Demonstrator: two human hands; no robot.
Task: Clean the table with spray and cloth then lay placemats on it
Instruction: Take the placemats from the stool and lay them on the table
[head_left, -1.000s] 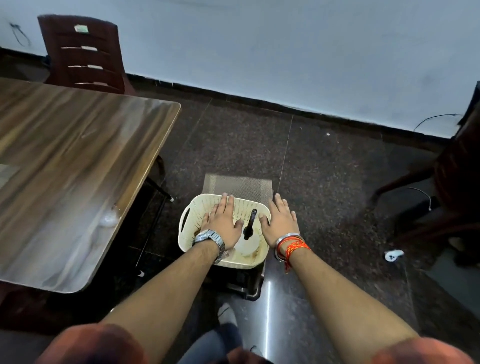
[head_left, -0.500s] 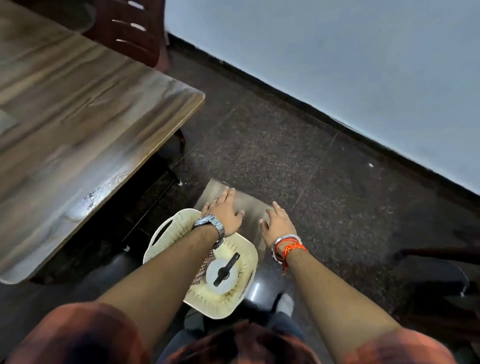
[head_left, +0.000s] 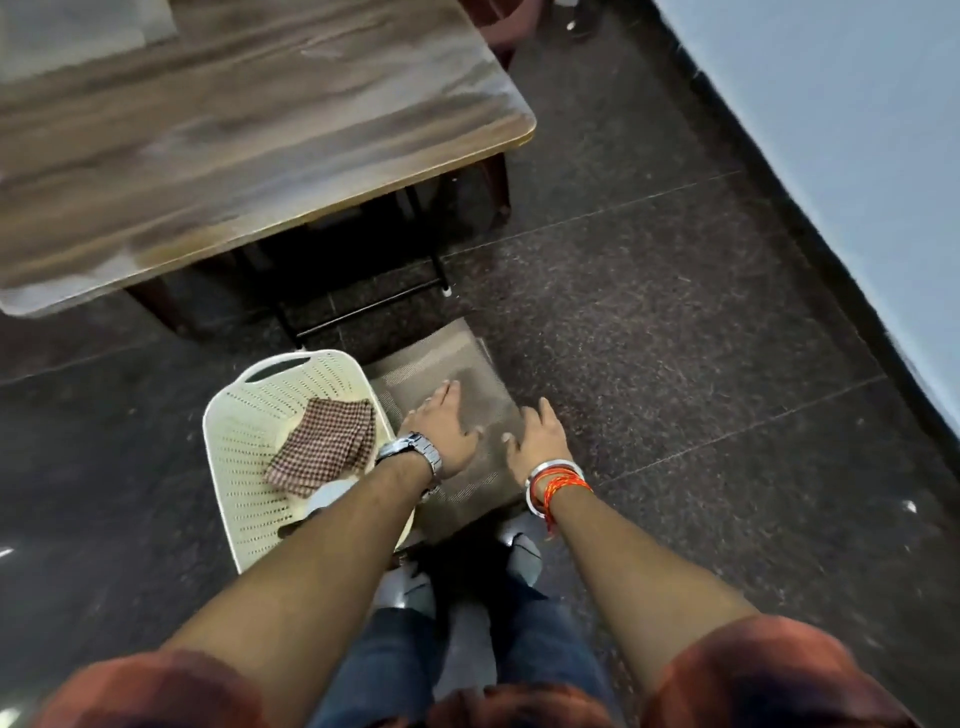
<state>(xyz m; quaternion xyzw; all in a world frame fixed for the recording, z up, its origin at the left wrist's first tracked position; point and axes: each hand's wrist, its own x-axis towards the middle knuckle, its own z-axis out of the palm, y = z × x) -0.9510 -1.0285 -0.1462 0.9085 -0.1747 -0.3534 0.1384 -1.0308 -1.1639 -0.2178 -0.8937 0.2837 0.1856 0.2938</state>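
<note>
A stack of grey-brown woven placemats (head_left: 441, 358) lies on a low stand just right of a cream perforated basket (head_left: 244, 467). My left hand (head_left: 441, 426) rests flat on top of the placemats, fingers apart. At the stack's right edge sits my right hand (head_left: 537, 441), fingers spread and closed on nothing. Inside the basket lies a folded brown checked cloth (head_left: 327, 441). The white spray bottle (head_left: 327, 496) is below it, mostly hidden under my left forearm. The wooden table (head_left: 234, 130) stands at the upper left.
Dark speckled floor surrounds the basket and the stand. A pale wall with a dark skirting (head_left: 779, 208) runs down the right side. A dark chair (head_left: 498, 26) stands past the table's far corner. My feet (head_left: 524, 551) are just below the stand.
Both hands have left the basket and moved right onto the placemats. My head has tilted down and turned, so the checked cloth now shows in the basket.
</note>
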